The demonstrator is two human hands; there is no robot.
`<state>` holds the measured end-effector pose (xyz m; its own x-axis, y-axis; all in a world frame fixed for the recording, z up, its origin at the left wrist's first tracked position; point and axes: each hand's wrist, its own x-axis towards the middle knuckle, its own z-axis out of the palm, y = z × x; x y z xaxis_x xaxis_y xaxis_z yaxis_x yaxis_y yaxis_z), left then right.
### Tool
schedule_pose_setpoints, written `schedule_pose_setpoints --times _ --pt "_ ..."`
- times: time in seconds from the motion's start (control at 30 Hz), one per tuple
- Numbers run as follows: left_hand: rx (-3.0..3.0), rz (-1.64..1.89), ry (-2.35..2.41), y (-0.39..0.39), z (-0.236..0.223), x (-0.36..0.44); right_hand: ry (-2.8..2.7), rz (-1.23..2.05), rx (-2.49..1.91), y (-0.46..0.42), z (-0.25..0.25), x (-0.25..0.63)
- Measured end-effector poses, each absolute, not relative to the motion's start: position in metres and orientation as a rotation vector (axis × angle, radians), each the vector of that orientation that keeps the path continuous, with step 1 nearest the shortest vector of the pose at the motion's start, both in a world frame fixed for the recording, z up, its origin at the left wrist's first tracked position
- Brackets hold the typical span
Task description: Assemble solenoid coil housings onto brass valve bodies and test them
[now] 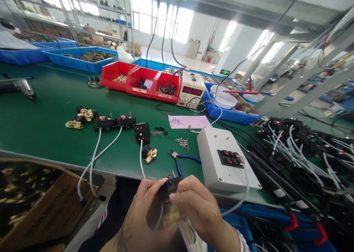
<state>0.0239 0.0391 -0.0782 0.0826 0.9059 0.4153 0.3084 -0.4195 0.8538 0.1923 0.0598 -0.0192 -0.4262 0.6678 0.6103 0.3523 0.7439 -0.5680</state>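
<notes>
At the table's front edge my left hand [148, 204] is closed around a black actuator housing [172, 185]. The closed fingers of my right hand [200, 204] press on the housing's right side. A brass valve body [173, 215] shows blurred below it, between my palms. Just beyond my hands lie blue-handled cutting pliers [179, 160], spread apart, and a brass valve fitting [151, 155]. Another black actuator [142, 133] with a grey cable lies farther left. Small screws [182, 143] are heaped behind the pliers.
A white box [221, 160] with switches and terminals stands to the right. Two cabled actuators [114, 122] and brass valves [80, 117] lie left. Red bins [114, 83] and a power supply [190, 90] line the back. Cabled black parts [298, 145] pile at far right.
</notes>
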Motion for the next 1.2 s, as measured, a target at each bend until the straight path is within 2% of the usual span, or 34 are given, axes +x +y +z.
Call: schedule_pose_setpoints --times 0.17,0.27,0.37,0.47,0.53,0.87,1.1,1.2 --pt "1.752 1.349 1.198 0.041 -0.076 0.028 -1.955 0.538 -0.861 0.063 -0.013 0.192" --pt "1.714 1.350 1.145 0.059 -0.069 0.025 -1.808 0.452 -1.013 0.078 -0.013 0.198" --pt "1.666 1.335 1.153 0.078 -0.068 0.018 -1.796 0.187 -1.417 0.093 -0.027 0.202" --pt "1.620 1.335 1.167 0.090 -0.072 0.009 -2.092 -0.039 -1.914 0.100 -0.043 0.197" --pt "1.598 1.329 1.161 0.092 -0.075 0.003 -2.238 -0.082 -2.066 0.099 -0.048 0.191" --pt "1.557 1.347 1.168 0.088 -0.073 -0.008 -2.407 -0.040 -2.087 0.088 -0.031 0.175" --pt "1.562 1.337 1.165 0.089 -0.071 -0.004 -2.393 0.392 -2.012 0.094 -0.014 0.195" --pt "1.582 1.332 1.159 0.090 -0.070 -0.004 -2.436 0.463 -1.990 0.085 -0.014 0.198"
